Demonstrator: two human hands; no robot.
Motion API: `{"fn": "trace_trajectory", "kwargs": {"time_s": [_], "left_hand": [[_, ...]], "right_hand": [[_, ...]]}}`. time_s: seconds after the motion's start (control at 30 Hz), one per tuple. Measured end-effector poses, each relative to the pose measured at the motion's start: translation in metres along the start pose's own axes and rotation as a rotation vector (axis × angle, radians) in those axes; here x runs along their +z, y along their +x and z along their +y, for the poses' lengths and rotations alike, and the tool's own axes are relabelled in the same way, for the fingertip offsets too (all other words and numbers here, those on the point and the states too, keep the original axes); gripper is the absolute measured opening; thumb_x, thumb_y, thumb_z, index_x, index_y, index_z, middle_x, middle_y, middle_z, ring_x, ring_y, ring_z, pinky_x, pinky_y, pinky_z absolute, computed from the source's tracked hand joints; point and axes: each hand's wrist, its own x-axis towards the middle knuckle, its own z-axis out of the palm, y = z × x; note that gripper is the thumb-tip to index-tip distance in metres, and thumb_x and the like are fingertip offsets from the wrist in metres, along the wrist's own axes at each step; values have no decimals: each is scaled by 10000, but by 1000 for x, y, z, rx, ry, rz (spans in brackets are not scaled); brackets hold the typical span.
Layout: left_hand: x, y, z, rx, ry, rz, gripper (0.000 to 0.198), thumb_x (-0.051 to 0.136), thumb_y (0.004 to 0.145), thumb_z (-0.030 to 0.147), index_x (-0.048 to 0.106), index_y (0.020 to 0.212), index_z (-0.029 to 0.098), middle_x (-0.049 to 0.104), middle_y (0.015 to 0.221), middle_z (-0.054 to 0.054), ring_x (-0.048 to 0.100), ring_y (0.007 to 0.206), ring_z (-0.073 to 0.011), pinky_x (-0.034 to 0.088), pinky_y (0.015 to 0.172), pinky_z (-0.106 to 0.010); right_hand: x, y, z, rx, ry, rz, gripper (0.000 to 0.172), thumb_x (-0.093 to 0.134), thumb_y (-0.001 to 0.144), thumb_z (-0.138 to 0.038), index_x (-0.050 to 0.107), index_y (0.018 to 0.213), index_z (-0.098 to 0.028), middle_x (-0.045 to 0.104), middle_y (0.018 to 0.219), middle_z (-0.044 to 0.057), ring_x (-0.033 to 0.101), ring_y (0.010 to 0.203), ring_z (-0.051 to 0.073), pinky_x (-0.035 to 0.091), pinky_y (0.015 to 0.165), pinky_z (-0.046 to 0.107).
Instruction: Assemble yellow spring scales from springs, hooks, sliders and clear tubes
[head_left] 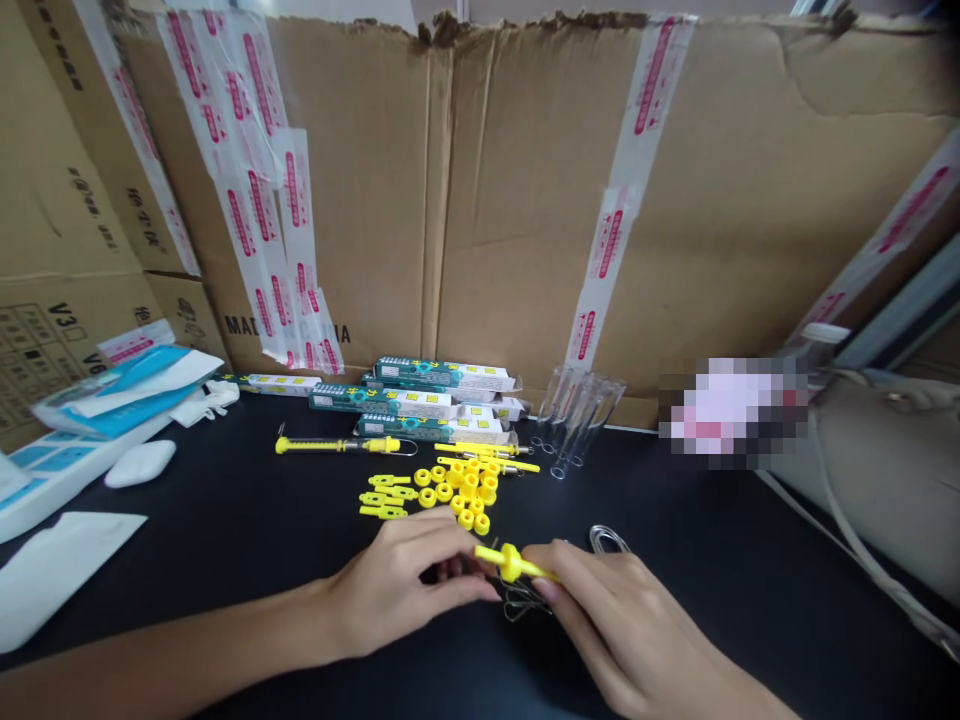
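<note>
Above the desk (262, 530), yellow rod (528, 567) sits with right hand's (619, 600) fingers clamped on its right end, left hand (397, 575) curled beside the other, grip impossible to tell; probably light, stiff, slick plastic, best pinched just beside the collar (511, 562).

Taped cardboard (517, 200) behind white case (140, 464)

Illum. moderate, diffuse; brighter above cardboard wall (525, 200). Sl. glare on packing tape (241, 190); tabletop (262, 525) v. dark. Wide-angle edge distortion, top R corner dim; R-side patch (727, 408) pixelated. Fine print on boxes (420, 373) blurred.
</note>
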Motion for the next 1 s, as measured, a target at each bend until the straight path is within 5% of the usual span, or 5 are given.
{"fn": "trace_trajectory", "kwargs": {"time_s": [0.13,0.37,0.5,0.77,1.0], "left_hand": [[0,0,-1,-181,-91,28,436,823,745,443,606,1030,195,697,854,3,624,669,-127,529,590,-204],[-4,1,-1,-357,-247,-25,157,787,784,334,744,730,193,697,686,7,591,619,-128,491,612,-215],[-4,0,-4,-512,-431,-18,125,757,770,296,766,776,171,720,720,-10,565,538,-107,473,493,-191],[-2,1,-9,-596,-571,23,190,719,753,313,746,808,133,710,650,-35,575,488,-110,473,441,-197],[-3,2,-6,-637,-588,101,298,704,703,190,639,994,168,697,600,27,573,471,-110,451,424,-180]], "right_hand": [[8,3,-7,84,110,15,141,404,1007,-187,521,1079,-221,699,842,-6,663,620,135,469,583,253],[28,4,-8,147,143,66,143,385,1044,-275,519,1012,-236,695,764,-27,641,523,112,437,510,216],[36,4,-5,249,159,106,110,384,1046,-281,479,1082,-238,626,640,-66,559,414,108,386,432,212],[38,2,-3,224,117,293,80,441,1031,-245,518,1052,-246,671,771,-17,655,587,124,485,554,208],[35,3,-5,223,106,191,111,403,1034,-213,513,1043,-219,672,798,9,639,605,140,455,555,233]]}}
